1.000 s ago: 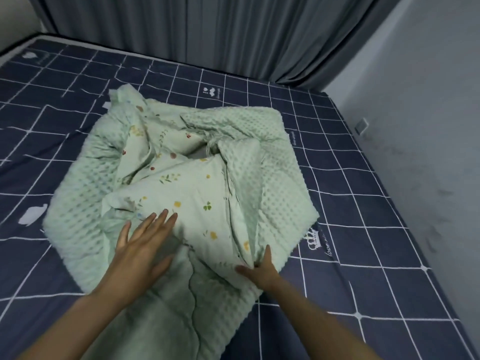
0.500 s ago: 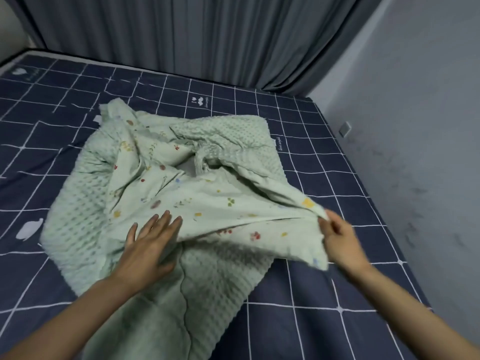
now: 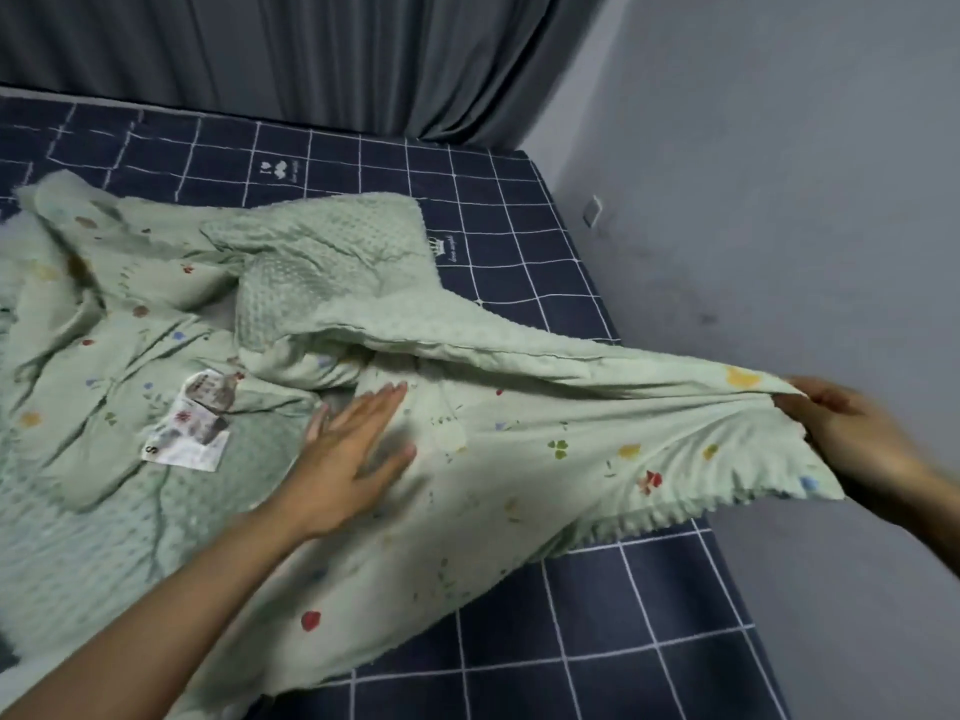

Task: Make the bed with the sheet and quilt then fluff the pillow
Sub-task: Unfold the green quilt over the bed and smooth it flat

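A pale green quilt (image 3: 519, 459) with small flower prints and a bobbled underside lies crumpled on the bed, over a navy sheet (image 3: 519, 252) with a white grid. My right hand (image 3: 852, 433) grips one corner of the quilt and holds it stretched out over the bed's right edge. My left hand (image 3: 358, 449) lies flat on the quilt's middle, fingers spread, holding nothing. A white care label (image 3: 192, 423) shows on the quilt left of that hand. No pillow is in view.
A grey wall (image 3: 779, 200) runs close along the bed's right side, with a small socket (image 3: 592, 210) low on it. Dark grey curtains (image 3: 311, 54) hang behind the far end of the bed.
My right hand has pulled the quilt corner far to the right, unfolding that part. My left hand has slid right across the quilt. The care label has come into view.
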